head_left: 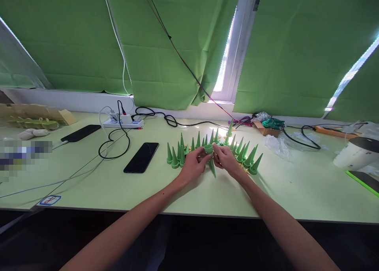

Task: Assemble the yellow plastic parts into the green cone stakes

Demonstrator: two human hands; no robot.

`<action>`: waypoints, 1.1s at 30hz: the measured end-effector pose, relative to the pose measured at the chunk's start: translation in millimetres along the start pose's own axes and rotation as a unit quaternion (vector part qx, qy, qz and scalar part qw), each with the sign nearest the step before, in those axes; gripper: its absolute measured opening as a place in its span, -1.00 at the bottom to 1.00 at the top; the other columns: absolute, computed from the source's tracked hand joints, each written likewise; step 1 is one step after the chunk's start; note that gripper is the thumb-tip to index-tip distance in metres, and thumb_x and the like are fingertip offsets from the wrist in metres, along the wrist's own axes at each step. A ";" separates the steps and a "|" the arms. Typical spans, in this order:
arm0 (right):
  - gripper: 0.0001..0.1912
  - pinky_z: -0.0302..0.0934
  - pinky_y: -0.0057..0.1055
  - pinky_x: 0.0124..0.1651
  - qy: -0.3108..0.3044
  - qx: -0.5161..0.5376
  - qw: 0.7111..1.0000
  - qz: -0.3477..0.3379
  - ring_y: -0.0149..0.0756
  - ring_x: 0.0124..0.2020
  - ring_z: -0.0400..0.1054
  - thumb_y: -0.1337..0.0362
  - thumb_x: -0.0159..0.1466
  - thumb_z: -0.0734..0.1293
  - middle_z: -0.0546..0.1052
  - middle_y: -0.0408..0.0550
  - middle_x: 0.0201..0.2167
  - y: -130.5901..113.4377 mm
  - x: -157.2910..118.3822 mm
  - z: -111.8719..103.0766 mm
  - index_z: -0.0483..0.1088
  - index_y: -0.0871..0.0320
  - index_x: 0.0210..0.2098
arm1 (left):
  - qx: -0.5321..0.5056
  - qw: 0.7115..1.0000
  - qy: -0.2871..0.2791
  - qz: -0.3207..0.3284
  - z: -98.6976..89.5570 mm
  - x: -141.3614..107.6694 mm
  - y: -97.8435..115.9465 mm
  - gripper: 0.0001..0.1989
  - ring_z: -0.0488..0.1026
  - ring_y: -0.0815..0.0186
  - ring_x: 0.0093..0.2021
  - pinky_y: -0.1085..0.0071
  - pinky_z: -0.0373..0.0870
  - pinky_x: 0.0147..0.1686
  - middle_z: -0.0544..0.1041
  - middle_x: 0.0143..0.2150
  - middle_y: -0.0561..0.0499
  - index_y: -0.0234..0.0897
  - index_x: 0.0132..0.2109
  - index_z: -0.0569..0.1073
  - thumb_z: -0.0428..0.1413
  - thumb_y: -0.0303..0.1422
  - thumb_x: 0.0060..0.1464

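Observation:
Between my hands a green cone [208, 149] is held upside down, its round hollow base up and its point slanting down towards me. My left hand [193, 165] is closed around its left side near the base. At the right edge of the rim, my right hand [226, 159] has its fingers pinched together; what lies between them is hidden. Many like green cones stand point-up behind and beside my hands, among them a left cone [174, 159] and a right cone [255, 165]. Small yellowish pieces [244, 168] lie among the right-hand cones.
A black phone [141, 157] lies left of the cones, with another dark phone [80, 133] farther left. Behind are a power strip [124, 122] and black cables [171, 121]. Rightwards are a small cardboard box [266, 128], clear plastic bags [277, 146] and a white cylindrical object [357, 154].

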State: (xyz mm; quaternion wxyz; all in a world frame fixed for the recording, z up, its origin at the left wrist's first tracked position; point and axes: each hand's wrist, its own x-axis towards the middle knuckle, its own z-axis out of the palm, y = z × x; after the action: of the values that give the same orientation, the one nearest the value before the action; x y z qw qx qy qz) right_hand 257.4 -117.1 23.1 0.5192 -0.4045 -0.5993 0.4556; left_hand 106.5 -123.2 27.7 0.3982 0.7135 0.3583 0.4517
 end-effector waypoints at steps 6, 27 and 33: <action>-0.39 -0.17 -0.47 -0.73 0.025 0.014 0.999 -0.015 -0.52 -0.76 -0.08 -0.24 0.20 0.22 0.01 -0.30 -0.76 4.5 -1.6 6.2 -0.01 0.08 -0.66 | -0.077 0.996 -0.034 -0.038 -2.1 0.5 -1.2 -0.63 0.21 0.48 -0.70 0.48 0.05 -0.69 0.24 -0.61 0.17 -0.25 -0.46 0.19 0.15 -0.12 0.08; -0.52 -0.02 -0.44 -0.53 0.041 -0.202 0.970 -0.131 -0.43 -0.61 0.05 -0.01 0.37 0.10 0.18 -0.21 -0.68 16.9 2.1 -2.2 0.10 0.12 -0.59 | -0.296 0.940 -0.093 -0.144 -4.1 9.2 -16.8 -0.63 0.16 0.58 -0.76 0.55 -0.03 -0.79 0.29 -0.62 0.18 -0.37 -0.37 0.39 0.30 -0.15 -0.08; -0.51 -0.03 -0.45 -0.53 0.062 -0.214 0.965 -0.137 -0.44 -0.63 0.05 0.00 0.38 0.10 0.17 -0.22 -0.71 14.9 2.3 -1.8 0.08 0.12 -0.61 | -0.319 0.933 -0.074 -0.151 -1.1 10.4 -20.5 -0.61 0.18 0.55 -0.76 0.55 0.00 -0.80 0.30 -0.62 0.20 -0.36 -0.27 0.38 0.31 -0.17 -0.08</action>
State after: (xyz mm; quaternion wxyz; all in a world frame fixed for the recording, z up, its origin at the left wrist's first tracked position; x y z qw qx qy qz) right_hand 259.0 -110.9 9.4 0.5141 -0.4478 -0.6990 0.2157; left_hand 105.8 -105.1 13.4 0.6939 0.5178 0.2681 0.4225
